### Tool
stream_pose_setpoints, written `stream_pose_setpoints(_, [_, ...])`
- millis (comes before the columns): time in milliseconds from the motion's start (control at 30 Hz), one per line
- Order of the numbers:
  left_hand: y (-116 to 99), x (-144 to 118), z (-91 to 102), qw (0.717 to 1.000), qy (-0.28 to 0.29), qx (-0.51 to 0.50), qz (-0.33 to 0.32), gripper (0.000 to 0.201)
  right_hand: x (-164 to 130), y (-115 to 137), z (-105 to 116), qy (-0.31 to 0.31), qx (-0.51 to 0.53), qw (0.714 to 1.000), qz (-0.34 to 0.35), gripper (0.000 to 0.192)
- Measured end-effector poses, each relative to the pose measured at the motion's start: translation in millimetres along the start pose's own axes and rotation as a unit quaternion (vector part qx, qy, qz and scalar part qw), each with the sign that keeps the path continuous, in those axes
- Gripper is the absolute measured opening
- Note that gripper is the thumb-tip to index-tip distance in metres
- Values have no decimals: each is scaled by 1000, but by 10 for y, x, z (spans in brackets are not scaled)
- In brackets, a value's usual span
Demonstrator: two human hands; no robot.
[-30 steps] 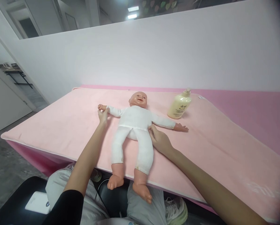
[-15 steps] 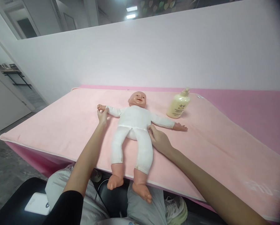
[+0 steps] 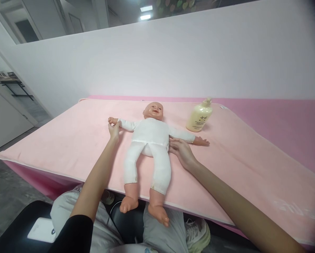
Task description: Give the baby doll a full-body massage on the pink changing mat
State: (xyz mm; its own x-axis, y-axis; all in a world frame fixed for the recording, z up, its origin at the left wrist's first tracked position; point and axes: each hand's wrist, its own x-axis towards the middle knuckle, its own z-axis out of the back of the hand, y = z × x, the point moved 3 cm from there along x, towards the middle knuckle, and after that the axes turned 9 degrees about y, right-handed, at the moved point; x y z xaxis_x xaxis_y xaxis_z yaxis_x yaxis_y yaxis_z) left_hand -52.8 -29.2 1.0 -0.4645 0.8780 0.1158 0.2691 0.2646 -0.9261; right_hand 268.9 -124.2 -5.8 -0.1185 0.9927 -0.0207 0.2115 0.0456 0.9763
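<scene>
A baby doll (image 3: 151, 131) in a white cloth body lies on its back on a pink towel (image 3: 80, 140), its arms spread and its feet over the near edge. My left hand (image 3: 114, 130) is closed around the doll's wrist on the left side, the doll's small fist showing beyond my fingers. Beside the doll's hip on the right is my right hand (image 3: 182, 151), its fingers stretched toward the doll's side, just below its other arm. The fingertips meet or lie very near the white cloth; exact contact is hard to make out.
A pale yellow pump bottle (image 3: 199, 116) stands on the towel right of the doll's head. Behind the table rises a white wall (image 3: 194, 59). A white phone (image 3: 42, 230) lies on a black seat beside my leg.
My right hand has shifted slightly up along the doll's side, and its curled fingers have straightened. My left hand stays on the doll's wrist. The view has moved slightly.
</scene>
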Motion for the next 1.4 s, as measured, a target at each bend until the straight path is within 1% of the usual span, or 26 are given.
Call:
stream_pose_setpoints(67, [0,2,0,1000,-1,3,1,42,53,5,60,-27,111,993,-21,13])
stream_pose_setpoints(133, [-5,3,-5,1000,1,7,4,42,101,21,144,-77,215,973,-44,16])
stream_pose_setpoints(233, [-13,4,-14,1000,2,7,11,41,174,79,308,-153,304,938,-57,20])
stream_pose_setpoints(333, [-16,10,-22,1000,2,2,20,41,243,166,494,-203,331,921,-43,25])
stream_pose_setpoints(433, [-25,9,-29,1000,7,-1,18,40,282,235,668,-244,338,909,-30,25])
stream_pose_setpoints(533, [-38,-7,-36,1000,8,3,10,38,290,283,822,-274,321,907,-4,23])
stream_pose_setpoints(633, [-48,-22,-45,1000,10,8,7,39,288,289,925,-284,315,906,-4,19])
stream_pose_setpoints(700, [-53,-13,-42,1000,14,6,12,42,290,286,962,-295,295,909,2,14])
stream_pose_setpoints(767, [-62,21,-27,999,35,3,26,42,297,290,975,-307,244,920,23,10])
stream_pose_setpoints(900, [-108,100,64,987,135,-15,86,25,343,268,964,-296,144,943,52,7])
stream_pose_setpoints(967, [-154,109,148,979,171,-41,107,22,366,240,973,-292,115,948,60,10])
stream_pose_setpoints(1100, [-254,68,297,954,246,-86,147,32,355,201,1021,-349,38,931,104,21])
stream_pose_setpoints(1200, [-314,45,369,941,287,-68,168,41,339,181,1022,-370,-54,921,104,28])
stream_pose_setpoints(1267, [-329,40,393,940,294,-23,172,47,341,161,1021,-371,-110,919,82,27])
stream_pose_setpoints(1300, [-326,39,400,943,287,14,167,50,348,151,1024,-369,-135,917,73,26])
stream_pose_setpoints(1333, [-315,38,402,949,269,56,155,52,357,140,1032,-368,-161,913,67,25])
stream_pose_setpoints(1400, [-280,32,397,962,210,137,112,50,383,117,1063,-370,-211,902,68,24])
